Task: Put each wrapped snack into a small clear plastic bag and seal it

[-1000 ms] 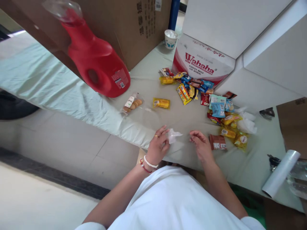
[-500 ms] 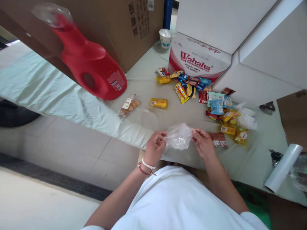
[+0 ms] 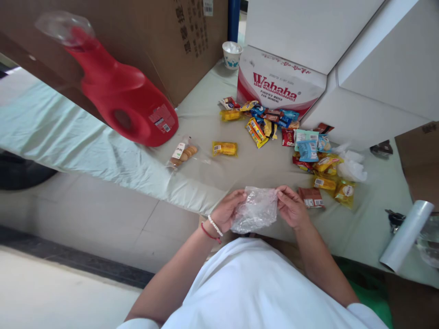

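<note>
Between my hands, over the table's front edge, stretches a clear plastic bag, crinkled and spread fairly flat. My left hand is closed on its left side, thumb on top. The fingertips of my right hand pinch its upper right corner. Just right of that hand lies a brown snack packet. Beyond the bag, a yellow-wrapped snack rests by itself, and a pack of round biscuits is to its left. Whether the bag has anything inside, I cannot make out.
A red jug leans at the left before a large cardboard box. Several wrapped snacks lie by the Wahaba carton. A paper cup stands behind. Crumpled white plastic and a plastic film roll are at the right.
The bag has gone from bunched up to spread out flatter and lower. My left hand has shifted slightly down and now grips more of its side; my right hand keeps its pinch.
</note>
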### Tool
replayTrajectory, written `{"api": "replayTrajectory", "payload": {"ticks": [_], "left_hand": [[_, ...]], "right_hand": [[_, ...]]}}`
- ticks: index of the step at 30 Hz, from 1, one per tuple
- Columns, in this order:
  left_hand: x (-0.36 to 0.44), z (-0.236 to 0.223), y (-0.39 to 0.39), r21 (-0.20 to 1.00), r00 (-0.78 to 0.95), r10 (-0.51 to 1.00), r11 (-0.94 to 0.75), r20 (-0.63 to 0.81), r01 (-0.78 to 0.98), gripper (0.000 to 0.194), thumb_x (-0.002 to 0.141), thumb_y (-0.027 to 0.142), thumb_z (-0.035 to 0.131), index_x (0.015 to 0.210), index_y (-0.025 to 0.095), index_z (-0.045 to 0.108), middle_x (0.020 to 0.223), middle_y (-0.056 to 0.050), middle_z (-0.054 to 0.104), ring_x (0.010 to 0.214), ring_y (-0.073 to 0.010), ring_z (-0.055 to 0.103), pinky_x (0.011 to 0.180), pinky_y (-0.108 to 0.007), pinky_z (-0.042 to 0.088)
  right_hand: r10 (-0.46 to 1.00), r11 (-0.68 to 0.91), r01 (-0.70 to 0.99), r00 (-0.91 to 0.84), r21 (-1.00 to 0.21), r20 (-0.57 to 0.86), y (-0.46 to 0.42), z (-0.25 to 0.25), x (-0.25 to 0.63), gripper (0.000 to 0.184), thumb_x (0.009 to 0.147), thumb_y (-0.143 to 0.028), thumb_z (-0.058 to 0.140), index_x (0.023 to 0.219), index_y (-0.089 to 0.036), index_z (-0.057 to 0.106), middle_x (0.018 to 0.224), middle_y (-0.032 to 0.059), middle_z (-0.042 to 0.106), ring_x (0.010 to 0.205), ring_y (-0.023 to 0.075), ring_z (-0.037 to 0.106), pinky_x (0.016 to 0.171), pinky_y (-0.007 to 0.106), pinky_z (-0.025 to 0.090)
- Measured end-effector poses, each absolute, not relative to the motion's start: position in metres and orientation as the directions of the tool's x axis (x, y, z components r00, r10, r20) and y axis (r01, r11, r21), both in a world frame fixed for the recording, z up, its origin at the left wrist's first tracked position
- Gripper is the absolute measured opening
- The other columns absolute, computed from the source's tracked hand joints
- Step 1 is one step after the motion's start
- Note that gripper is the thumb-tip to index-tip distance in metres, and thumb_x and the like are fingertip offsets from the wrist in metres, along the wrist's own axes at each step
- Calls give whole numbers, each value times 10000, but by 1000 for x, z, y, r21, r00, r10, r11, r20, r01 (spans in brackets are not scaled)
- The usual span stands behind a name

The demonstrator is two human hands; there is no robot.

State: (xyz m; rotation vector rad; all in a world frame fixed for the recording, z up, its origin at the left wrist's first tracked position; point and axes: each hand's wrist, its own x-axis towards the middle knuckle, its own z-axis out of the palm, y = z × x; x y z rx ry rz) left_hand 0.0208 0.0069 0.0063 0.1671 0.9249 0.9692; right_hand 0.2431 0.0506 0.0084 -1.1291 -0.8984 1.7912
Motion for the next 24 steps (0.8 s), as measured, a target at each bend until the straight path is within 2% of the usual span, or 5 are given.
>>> {"api": "replayTrajectory", "payload": {"ticks": [4,8,13,18,24], "left_hand": [[28,5,7,565,192,814,530,-549,-633,455,590,395,962,811,145,654,582,72,530,435,-10,363,376,-163,191],[38,5,5,679,-34,879,342,-475,-650,483,556,398,983,755,160,614,629,68,575,501,-26,468,448,-150,348],[47,4,0,633,52,894,355,-444,-688,470,613,484,950,793,139,686,745,11,647,702,-94,623,686,-230,567],[39,-6,-2,672,-25,881,342,-472,-657,429,615,476,945,728,157,682,715,31,602,645,-73,573,639,-209,533],[40,-7,-11,912,-110,969,163,-219,-377,300,690,422,897,796,177,760,942,-51,656,881,-161,625,772,-275,575]], "right_hand": [[950,-298,-14,-107,-955,-294,54,-1,249,402,746,-559,822,912,-231,660,841,11,652,759,166,591,724,305,499],[997,-70,292,58,-954,-55,42,1,245,362,857,-543,730,1002,-221,649,930,41,649,842,182,592,771,314,498],[922,-66,210,-360,-975,-140,25,10,215,378,869,-495,746,1141,-243,678,1069,55,698,926,193,644,808,317,519],[924,-238,40,-300,-970,-239,29,3,204,314,866,-529,744,902,-218,713,800,11,661,715,144,579,712,286,493],[902,-274,-24,-353,-961,-248,30,5,203,380,829,-585,767,976,-237,718,923,32,700,812,173,630,741,297,508]]}}
